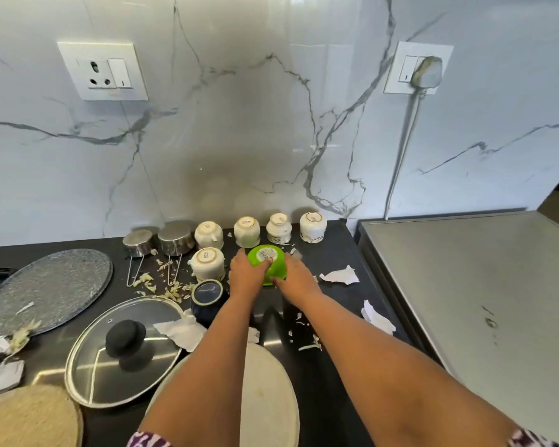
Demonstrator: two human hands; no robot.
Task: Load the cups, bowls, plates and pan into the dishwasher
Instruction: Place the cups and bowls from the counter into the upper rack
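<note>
A green bowl [266, 260] lies upside down on the black counter [336, 295]. My left hand [246, 275] and my right hand [296, 275] grip it from either side. Several white cups [247, 232] stand upside down in a row at the wall, and one more white cup [208, 263] stands in front of them. A dark blue cup [208, 296] sits just left of my left forearm. Two small steel pans [176, 241] stand inverted at the back left. A white plate [268, 401] lies under my arms near the front edge.
A glass lid [123, 350] with a black knob and a grey speckled tray [46, 285] lie to the left. A woven mat [26, 417] is at the front left. Paper scraps [339, 275] and vegetable peels [175, 289] litter the counter. A steel surface [481, 301] lies on the right.
</note>
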